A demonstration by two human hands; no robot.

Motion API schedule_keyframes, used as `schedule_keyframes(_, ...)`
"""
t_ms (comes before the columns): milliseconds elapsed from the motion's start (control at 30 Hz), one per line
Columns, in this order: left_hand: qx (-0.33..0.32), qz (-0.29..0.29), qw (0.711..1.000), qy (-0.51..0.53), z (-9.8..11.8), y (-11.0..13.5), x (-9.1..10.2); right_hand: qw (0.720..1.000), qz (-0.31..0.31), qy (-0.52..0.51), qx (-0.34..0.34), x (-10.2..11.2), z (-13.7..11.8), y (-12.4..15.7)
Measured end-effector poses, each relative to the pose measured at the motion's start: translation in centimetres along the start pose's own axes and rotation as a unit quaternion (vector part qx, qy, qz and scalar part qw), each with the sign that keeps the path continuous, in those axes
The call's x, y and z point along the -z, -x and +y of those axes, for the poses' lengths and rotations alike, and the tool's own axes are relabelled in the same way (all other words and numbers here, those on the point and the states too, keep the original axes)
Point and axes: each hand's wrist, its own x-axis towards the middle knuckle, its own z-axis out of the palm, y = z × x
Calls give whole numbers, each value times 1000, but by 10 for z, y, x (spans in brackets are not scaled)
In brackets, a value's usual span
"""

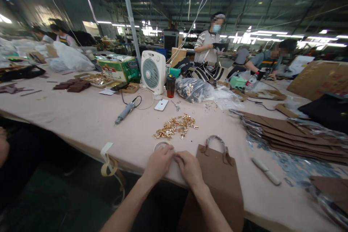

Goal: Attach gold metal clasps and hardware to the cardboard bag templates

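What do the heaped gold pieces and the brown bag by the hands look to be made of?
Gold pieces: probably metal hardware with polished gold-tone plating; they glint under the lights. Brown bag: likely leather or imitation leather, matte and smooth, holding a stiff flat shape; which one cannot be told.

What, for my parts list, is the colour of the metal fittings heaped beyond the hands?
The metal fittings are gold; head view.

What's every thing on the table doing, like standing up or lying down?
left hand: curled, fingertips meeting the other hand's
right hand: curled, knuckles up
brown bag: flat, hanging over the table edge
tape roll: flat
gold clasps: loose heap
fan: upright
phone: flat
electric screwdriver: on its side
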Motion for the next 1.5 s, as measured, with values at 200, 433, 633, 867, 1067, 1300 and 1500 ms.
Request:
schedule_keyframes(200,-10,-15,1000,9,-2,-5,0,1000,12,-14,2,-2,5,2)
schedule_keyframes(433,-5,-27,997,71,-1,-7,6,1000,-6,27,-6,-5,7,-1)
schedule_keyframes(633,28,-28,990,135,-5,-8,7,998,-35,36,29,-4,5,-5)
schedule_keyframes(867,34,-21,987,158,-7,-5,6,991,-72,19,112,0,15,-13)
schedule_keyframes(1067,64,-2,977,204,-8,-8,6,989,-65,-23,132,-1,11,-11)
schedule_keyframes(1300,32,-9,993,112,-6,-8,1,978,44,-149,139,15,6,-5)
schedule_keyframes(1500,58,-11,996,69,-6,-13,5,884,281,-372,-35,62,50,12)
